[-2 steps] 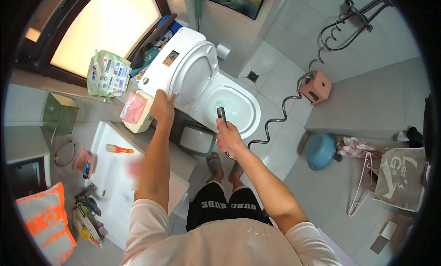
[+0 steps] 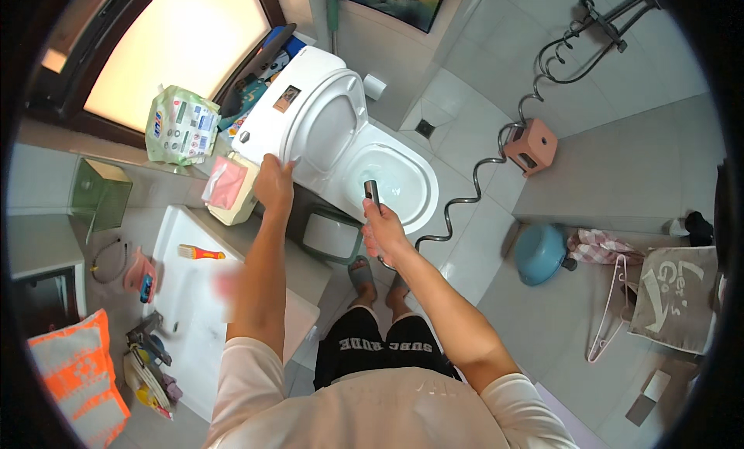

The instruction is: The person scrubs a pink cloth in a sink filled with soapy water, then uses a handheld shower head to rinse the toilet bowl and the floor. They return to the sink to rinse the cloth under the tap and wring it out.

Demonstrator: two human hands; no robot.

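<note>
Barely a flicker here: the whole view slips a touch sideways, and both hands hold the same spots against the white ceramic toilet (image 2: 431, 187). Right hand (image 2: 385, 228) is wrapped round the slim, dark metal sprayer (image 2: 372, 190), fingers closed about its handle, and the head hangs over the near side of the toilet's open bowl. Pale bluish water shows down inside; whether any spray is coming out, I can't tell from here.

Over to the left hand (image 2: 273, 185), at the toilet's left end, fingers bent by the edge of the white tank (image 2: 263, 135) and the raised white oval lid (image 2: 324, 127). Touching there, it seems, but pinching or merely resting? Can't tell; the fingertips are hidden.

The dark, glossy coiled hose (image 2: 475, 187) snakes away to the toilet's right, past the pink plastic stool (image 2: 535, 149). The grey-green rectangular bin (image 2: 335, 241) sits just on the toilet's near side. With nothing else shifting, the work at the toilet looks no further along.
</note>
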